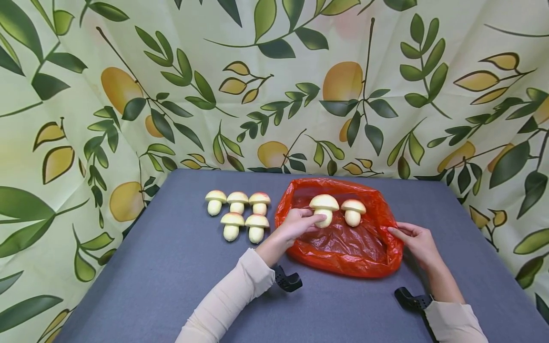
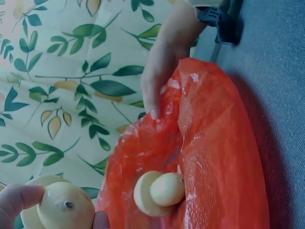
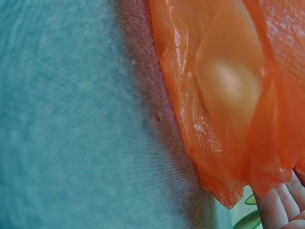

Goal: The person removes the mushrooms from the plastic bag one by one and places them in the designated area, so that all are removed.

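A red plastic bag lies on the table with its mouth spread wide. My left hand pinches a toy mushroom by its stem, over the left part of the bag's opening. In the left wrist view the pinched mushroom shows its stem end between thumb and finger. Another toy mushroom sits inside the bag, to the right. My right hand grips the bag's right rim between thumb and fingers. Through the red film in the right wrist view shows a pale rounded shape.
Several cream toy mushrooms with reddish cap tops lie in two rows left of the bag. The grey table extends back to a hanging cloth printed with leaves and fruit. Black wrist mounts sit under both forearms.
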